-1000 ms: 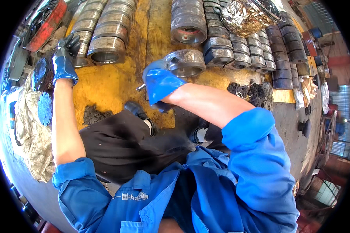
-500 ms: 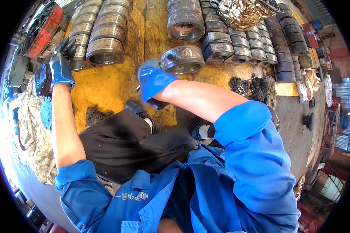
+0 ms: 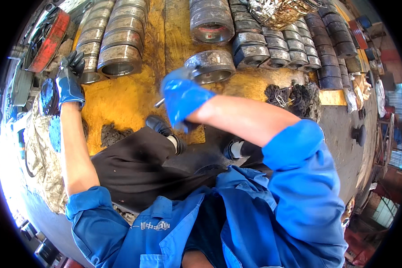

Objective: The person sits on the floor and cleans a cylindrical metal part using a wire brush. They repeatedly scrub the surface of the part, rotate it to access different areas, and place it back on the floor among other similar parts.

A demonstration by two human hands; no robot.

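Observation:
My right hand (image 3: 179, 91), in a blue work glove and smeared by motion, is closed round a thin metal rod (image 3: 159, 103). One end of the rod sticks out at the left of the fist; its other end is too blurred to make out. Just beyond this hand a thick steel ring (image 3: 212, 64) stands apart on the yellow surface. Touching between fist and ring cannot be made out. My left hand (image 3: 70, 76), in a blue glove with dark fingers, has its fingers apart and slightly bent, beside the leftmost row of steel rings (image 3: 90, 62). Nothing shows in it.
More steel rings (image 3: 120, 60) lie in rows at the far side, with heavier rings (image 3: 212, 27) mid-far and block-like pieces (image 3: 251, 54) to the right. Dark rags (image 3: 295, 98) lie on the right. A red-rimmed round part (image 3: 51, 42) stands far left, above a dirty cloth (image 3: 42, 156).
My right hand has shifted slightly right and nearer, and more of the rod's end shows. The left hand has hardly moved. The ring stays in place.

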